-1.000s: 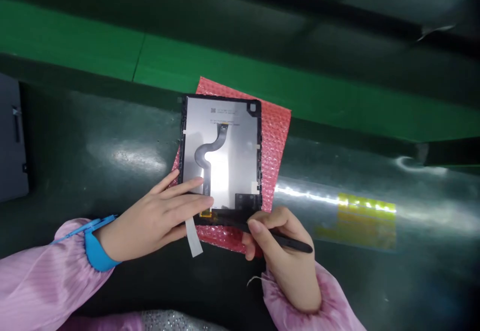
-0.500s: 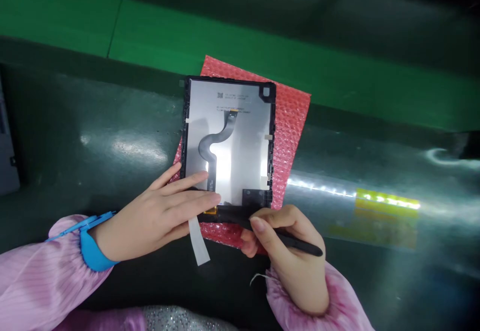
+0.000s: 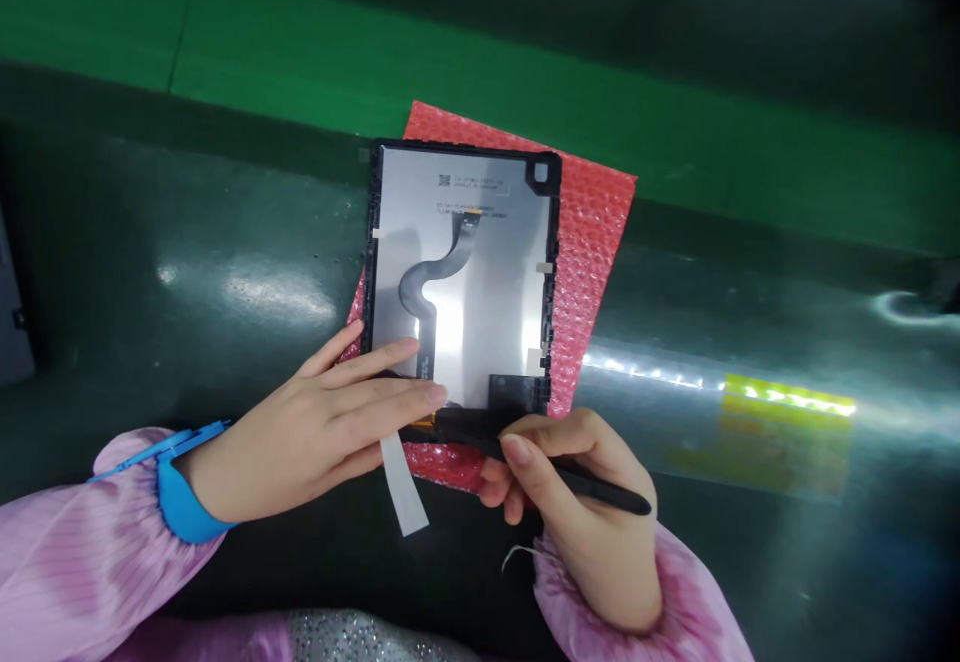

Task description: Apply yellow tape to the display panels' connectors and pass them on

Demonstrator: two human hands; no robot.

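Note:
A tablet display panel lies back side up on a red bubble-wrap sheet, with a curved grey flex cable running down its silver back. My left hand rests flat on the panel's near left corner, fingers stretched out over the cable's lower end. My right hand is closed on a thin black stick tool, whose tip lies along the panel's near edge. A white strip hangs out from under my left fingers.
The dark glossy work surface reflects lights. A green band runs along its far side. A yellow tape mark sits to the right. A grey object shows at the far left edge.
The view has shifted, so the panel sits higher and further right in frame. Both hands keep their hold at the panel's near edge. The white strip sticks out a little further.

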